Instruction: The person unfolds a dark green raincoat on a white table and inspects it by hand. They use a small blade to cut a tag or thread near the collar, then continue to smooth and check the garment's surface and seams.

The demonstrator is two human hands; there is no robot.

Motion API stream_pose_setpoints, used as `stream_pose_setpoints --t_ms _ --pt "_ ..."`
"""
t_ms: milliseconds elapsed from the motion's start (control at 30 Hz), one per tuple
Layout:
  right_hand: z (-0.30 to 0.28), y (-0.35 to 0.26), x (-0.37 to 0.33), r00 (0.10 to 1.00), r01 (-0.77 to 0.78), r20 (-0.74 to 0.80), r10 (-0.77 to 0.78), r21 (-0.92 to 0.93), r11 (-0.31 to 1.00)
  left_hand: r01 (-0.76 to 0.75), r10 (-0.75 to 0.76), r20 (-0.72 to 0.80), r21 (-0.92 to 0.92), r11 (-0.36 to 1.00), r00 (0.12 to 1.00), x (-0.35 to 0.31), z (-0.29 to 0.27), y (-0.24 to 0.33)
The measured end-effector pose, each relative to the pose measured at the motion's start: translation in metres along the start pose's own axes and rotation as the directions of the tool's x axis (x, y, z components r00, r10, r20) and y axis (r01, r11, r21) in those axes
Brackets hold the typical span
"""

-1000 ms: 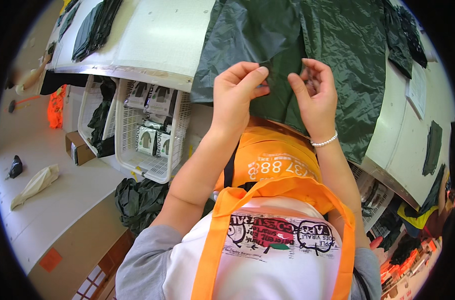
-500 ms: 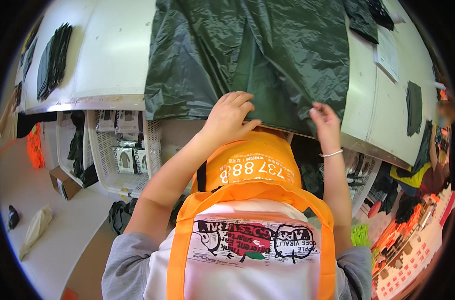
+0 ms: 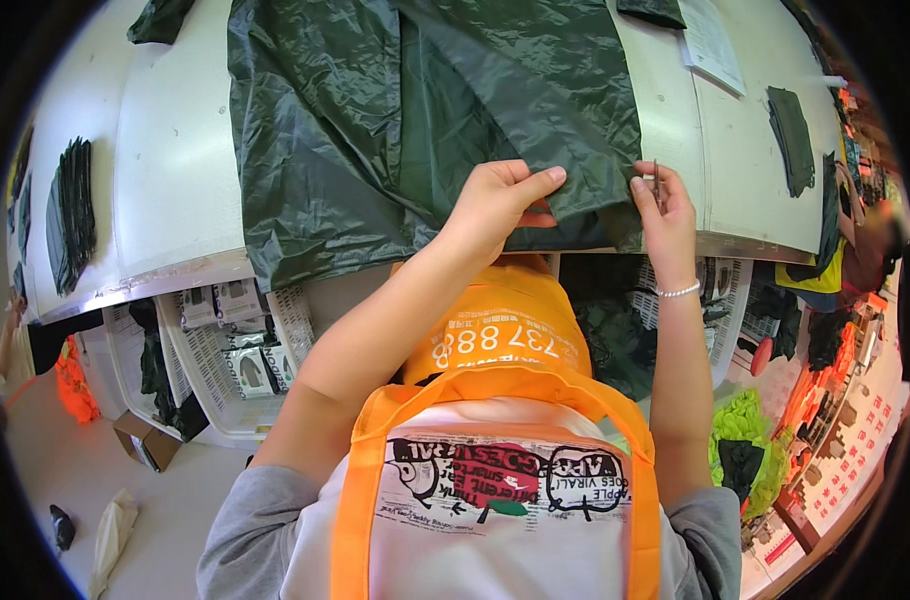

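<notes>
A large dark green, shiny waterproof garment (image 3: 325, 130) lies spread over the pale table, its near edge at the table's front. My left hand (image 3: 505, 205) is closed on that near edge, thumb on top and fingers curled under the fabric. By the garment's right corner, my right hand (image 3: 665, 205) has its fingers pinched together. A thin dark metal piece, apparently small thread snips (image 3: 657, 178), sticks up between those fingers. Whether the right fingertips also grip the fabric is hard to see. A beaded bracelet circles my right wrist.
Folded dark pieces lie in stacks on the table (image 3: 185, 130), left (image 3: 71, 215) and right (image 3: 792, 140). Papers (image 3: 713, 45) rest at the back right. Below stand white plastic baskets (image 3: 200, 375) with packaged garments. My orange apron (image 3: 495, 320) touches the front edge. Another person is at far right.
My left hand has gone from lying on the fabric to gripping its edge. The right hand has risen slightly, showing the metal piece. The garment's near right edge is lifted and folded.
</notes>
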State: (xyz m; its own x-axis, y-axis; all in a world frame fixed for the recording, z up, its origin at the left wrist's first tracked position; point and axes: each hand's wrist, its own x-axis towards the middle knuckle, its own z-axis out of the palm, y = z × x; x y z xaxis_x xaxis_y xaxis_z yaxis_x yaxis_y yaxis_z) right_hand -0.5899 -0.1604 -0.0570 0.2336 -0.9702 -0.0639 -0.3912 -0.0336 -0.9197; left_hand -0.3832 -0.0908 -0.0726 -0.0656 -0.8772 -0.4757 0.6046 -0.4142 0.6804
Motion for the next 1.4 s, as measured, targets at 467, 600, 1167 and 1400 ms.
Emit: stream_pose_setpoints --t_ms 467,600,1167,1400 --pt "0.053 -0.051 -0.026 0.938 0.307 0.183 -0.295 -0.035 0.951 -0.147 0.157 -0.11 0.095 0.985 0.981 -0.031 -0.009 0.033" --pt "0.063 -0.061 -0.023 0.989 -0.013 0.144 -0.016 0.2 0.98 -0.609 0.682 -0.091 0.377 0.698 0.726 -0.023 -0.027 0.028" --pt "0.041 -0.074 0.017 0.973 -0.209 0.142 0.18 0.228 0.951 -0.365 0.343 0.183 0.707 0.606 0.921 0.006 -0.024 0.07" --pt "0.053 -0.065 0.018 0.984 0.171 -0.032 -0.172 -0.033 0.985 -0.372 0.373 0.138 0.63 0.681 0.918 0.025 -0.017 0.075"
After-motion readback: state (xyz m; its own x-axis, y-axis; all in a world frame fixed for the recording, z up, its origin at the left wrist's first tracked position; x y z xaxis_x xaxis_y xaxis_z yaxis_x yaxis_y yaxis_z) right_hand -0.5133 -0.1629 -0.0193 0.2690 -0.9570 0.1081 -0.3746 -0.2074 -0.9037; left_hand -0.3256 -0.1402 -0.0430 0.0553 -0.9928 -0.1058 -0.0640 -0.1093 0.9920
